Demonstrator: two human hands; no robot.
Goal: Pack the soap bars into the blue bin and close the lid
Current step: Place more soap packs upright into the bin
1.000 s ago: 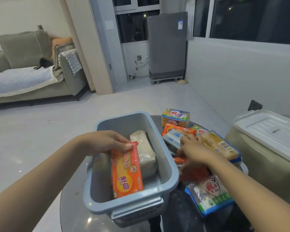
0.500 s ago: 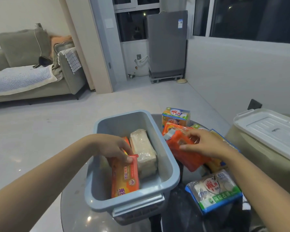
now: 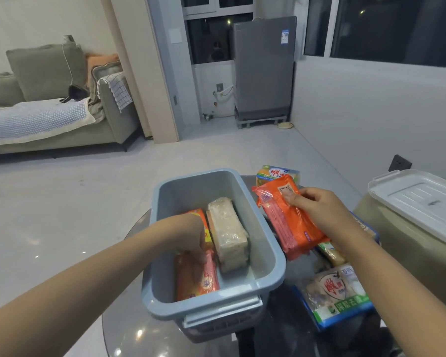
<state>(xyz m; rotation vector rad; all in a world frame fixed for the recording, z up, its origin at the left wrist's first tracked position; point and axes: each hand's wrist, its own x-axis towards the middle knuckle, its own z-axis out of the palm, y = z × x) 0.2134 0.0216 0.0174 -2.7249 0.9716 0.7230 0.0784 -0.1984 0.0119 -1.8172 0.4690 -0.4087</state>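
Pinching orange soap pack point(image 3: 291, 222) in right hand point(image 3: 317, 206) grip

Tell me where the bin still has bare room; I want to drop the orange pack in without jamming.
Free: the bin floor between the beige pack and the right wall, and the far end beyond both packs. Crowded: the left side, where the left hand presses on an orange pack. The right hand holds the next pack outside.

Glass table point(image 3: 129, 338) bears blue bin point(image 3: 276, 256), soap packs point(image 3: 335, 292).
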